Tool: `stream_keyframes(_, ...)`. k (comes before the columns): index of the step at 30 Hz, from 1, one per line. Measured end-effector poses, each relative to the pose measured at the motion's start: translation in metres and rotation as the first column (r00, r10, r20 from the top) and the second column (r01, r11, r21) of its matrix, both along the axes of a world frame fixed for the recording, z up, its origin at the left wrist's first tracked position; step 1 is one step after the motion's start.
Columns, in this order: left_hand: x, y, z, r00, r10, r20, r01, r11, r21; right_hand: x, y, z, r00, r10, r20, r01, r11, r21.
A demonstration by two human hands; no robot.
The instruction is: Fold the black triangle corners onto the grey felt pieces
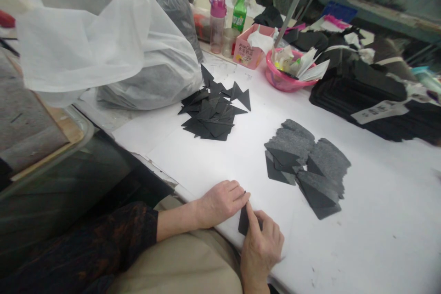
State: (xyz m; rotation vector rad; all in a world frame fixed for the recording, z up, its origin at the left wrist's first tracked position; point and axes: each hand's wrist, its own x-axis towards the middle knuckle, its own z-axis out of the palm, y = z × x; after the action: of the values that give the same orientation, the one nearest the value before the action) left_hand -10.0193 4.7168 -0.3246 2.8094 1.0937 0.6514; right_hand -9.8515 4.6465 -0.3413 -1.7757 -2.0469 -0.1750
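Note:
A small black piece (243,221) lies at the table's front edge, partly under my fingers. My left hand (223,203) reaches in from the left, its fingers together and their tips at the piece's upper end. From below comes my right hand (262,241), index finger stretched along the piece and the other fingers curled; what they hold, if anything, is hidden. Beyond my hands is a loose heap of black triangular pieces (213,115). Overlapping dark grey and black pieces (320,170) lie in fanned rows to the right.
Big translucent plastic bags (148,55) stand at the left. Along the back are a pink bottle (217,25), a green bottle (239,13), a pink box (250,50) and a pink basket (284,81). Stacked black material (379,96) fills the right back.

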Motion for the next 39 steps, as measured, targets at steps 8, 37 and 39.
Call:
stream_keyframes(8,0.0003,0.0,0.0014,1.0,0.0,0.006,0.0,1.0,0.019,0.0002,0.0009,0.0015,1.0,0.0,0.016,-0.001,1.0,0.014)
stream_keyframes(37,0.0004,-0.0005,-0.0017,1.0,-0.007,0.03,0.007,1.0,0.008,-0.0013,0.0018,0.0013,1.0,-0.003,-0.013,0.003,1.0,0.019)
stream_keyframes(39,0.0004,-0.0004,-0.0014,0.999,-0.007,0.033,0.007,1.0,0.007,-0.0015,0.0021,0.0012,1.0,-0.003,-0.008,0.003,1.0,0.018)
